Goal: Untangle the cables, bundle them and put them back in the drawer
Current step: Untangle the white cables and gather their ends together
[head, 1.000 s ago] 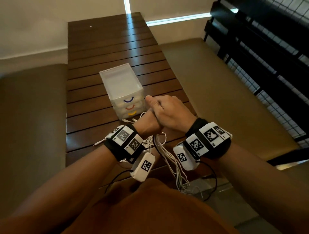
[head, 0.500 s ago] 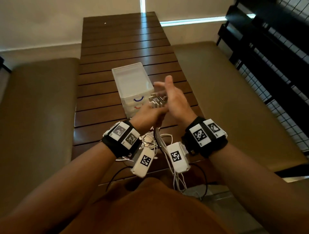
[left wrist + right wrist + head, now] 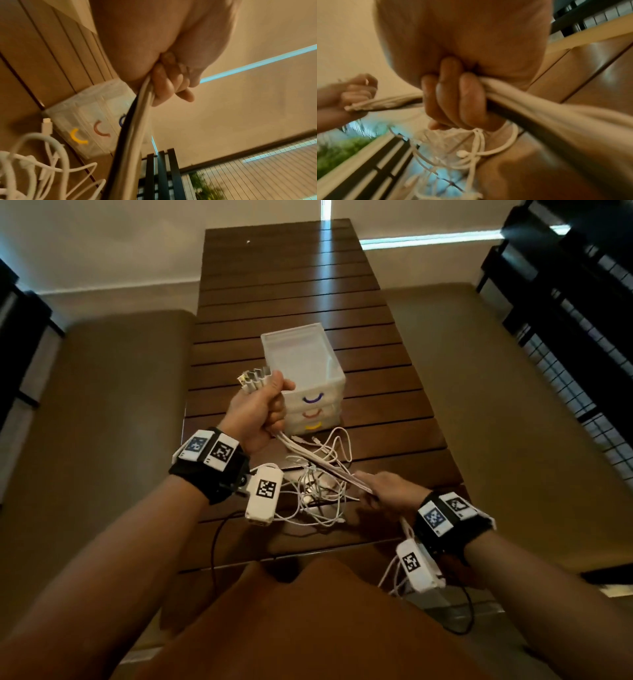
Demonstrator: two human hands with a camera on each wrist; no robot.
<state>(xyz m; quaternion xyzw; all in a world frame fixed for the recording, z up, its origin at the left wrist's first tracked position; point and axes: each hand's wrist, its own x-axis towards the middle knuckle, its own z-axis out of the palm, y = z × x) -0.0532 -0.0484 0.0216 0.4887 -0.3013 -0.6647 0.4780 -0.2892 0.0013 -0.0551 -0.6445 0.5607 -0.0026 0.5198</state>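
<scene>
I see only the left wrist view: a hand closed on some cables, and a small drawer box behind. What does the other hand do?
Observer: The right hand grips the same cable bundle lower down, near the table's front edge.
Operator: Is the bundle slack between the hands?
Observer: No, it runs straight between the left hand and the right one.
Operator: Are the plugs out of the fist?
Observer: Yes, the connector ends stick out together above the left hand.
Operator: Is any drawer open?
Observer: In the head view all three drawer fronts of the drawer box look flush.
</scene>
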